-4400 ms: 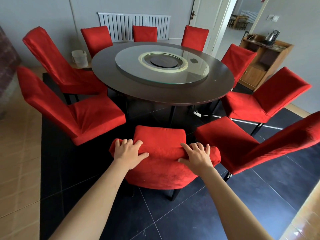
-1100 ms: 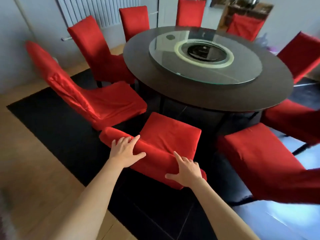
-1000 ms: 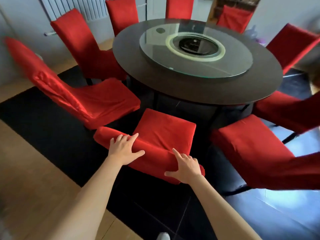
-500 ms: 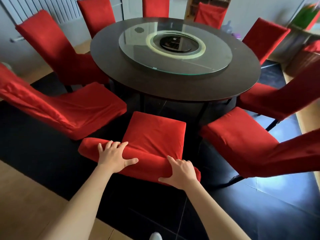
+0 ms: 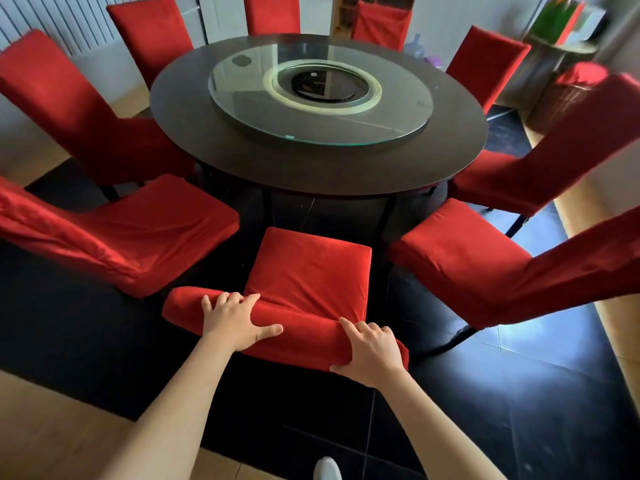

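A red-covered chair [image 5: 311, 271] stands right in front of me, its seat facing the round dark table [image 5: 311, 171]. My left hand [image 5: 233, 320] grips the top of the chair's backrest on the left, fingers over the front and thumb along the back. My right hand [image 5: 372, 349] grips the same backrest top near its right end. The seat's front edge sits just short of the table's rim.
A glass turntable [image 5: 346, 123] lies on the table. Several more red chairs ring it, the closest at left [image 5: 138, 237] and right [image 5: 467, 268]. Black tiles lie under the set, wood-tone floor [image 5: 52, 427] outside. A radiator [image 5: 52, 22] is back left. A white shoe tip [image 5: 327, 471] shows below.
Since four seconds ago I have stepped round the table and hold a different chair's back. In the last second the view swung left and both hands kept their hold on the backrest.
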`<state>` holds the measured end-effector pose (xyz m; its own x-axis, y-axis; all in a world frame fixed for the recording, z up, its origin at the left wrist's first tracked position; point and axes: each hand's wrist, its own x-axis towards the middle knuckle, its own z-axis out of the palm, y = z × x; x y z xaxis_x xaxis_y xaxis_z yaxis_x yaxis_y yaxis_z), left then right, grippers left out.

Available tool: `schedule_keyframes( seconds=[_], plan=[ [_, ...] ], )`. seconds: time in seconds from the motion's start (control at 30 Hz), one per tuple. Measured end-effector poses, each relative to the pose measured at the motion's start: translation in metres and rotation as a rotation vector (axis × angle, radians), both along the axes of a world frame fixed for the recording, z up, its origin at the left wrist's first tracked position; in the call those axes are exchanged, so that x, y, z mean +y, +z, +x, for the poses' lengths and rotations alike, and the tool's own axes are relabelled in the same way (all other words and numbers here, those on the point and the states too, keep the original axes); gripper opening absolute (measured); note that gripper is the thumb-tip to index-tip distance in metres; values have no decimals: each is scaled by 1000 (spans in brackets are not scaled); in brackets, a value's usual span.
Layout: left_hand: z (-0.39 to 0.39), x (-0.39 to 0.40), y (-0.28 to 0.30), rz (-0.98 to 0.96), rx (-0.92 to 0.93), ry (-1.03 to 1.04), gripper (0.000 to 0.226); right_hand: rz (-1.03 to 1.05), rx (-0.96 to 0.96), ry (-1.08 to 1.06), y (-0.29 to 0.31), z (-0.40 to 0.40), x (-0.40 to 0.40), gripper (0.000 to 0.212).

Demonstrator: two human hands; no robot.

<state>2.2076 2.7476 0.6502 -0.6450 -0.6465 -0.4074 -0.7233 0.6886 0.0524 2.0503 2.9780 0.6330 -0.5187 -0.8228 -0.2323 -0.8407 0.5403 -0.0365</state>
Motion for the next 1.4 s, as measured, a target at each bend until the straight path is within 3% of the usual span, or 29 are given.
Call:
schedule_keyframes(
  seconds=[0.5, 1.4],
  plan=[
    [-34, 44, 5, -12, -18, 54, 113, -7, 11, 81, 5, -55, 27, 99],
    [-34, 43, 1, -16, -10, 61, 115, -42, 34, 73, 4, -53, 29, 100]
  ],
)
